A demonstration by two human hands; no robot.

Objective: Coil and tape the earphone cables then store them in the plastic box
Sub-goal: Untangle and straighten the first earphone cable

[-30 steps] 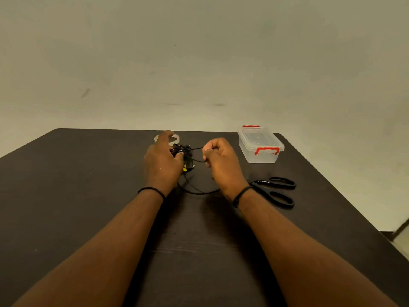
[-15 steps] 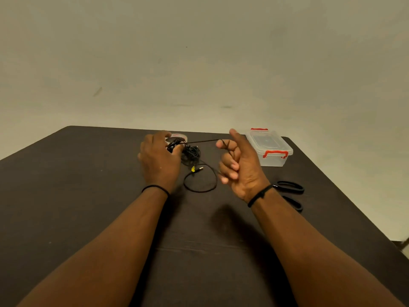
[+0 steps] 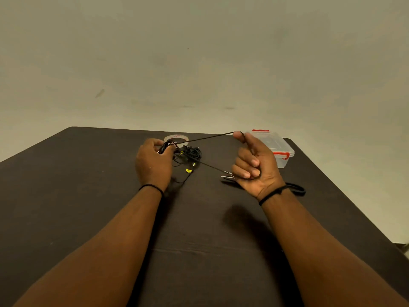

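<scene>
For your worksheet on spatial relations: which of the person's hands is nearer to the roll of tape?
Left. The left hand sits just in front of the tape roll; the right hand is well off to its right.

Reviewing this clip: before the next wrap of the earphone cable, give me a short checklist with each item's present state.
1. Left hand grips the started end of the cable: ok.
2. Right hand holds the black cable taut over its fingertip: ok.
3. Remaining cable pile free of knots: cannot tell.
4. Tape roll within reach behind the left hand: ok.
5. Scissors at hand, partly hidden by the right wrist: ok.
6. Plastic box open for storing: not ok, lid on.
</scene>
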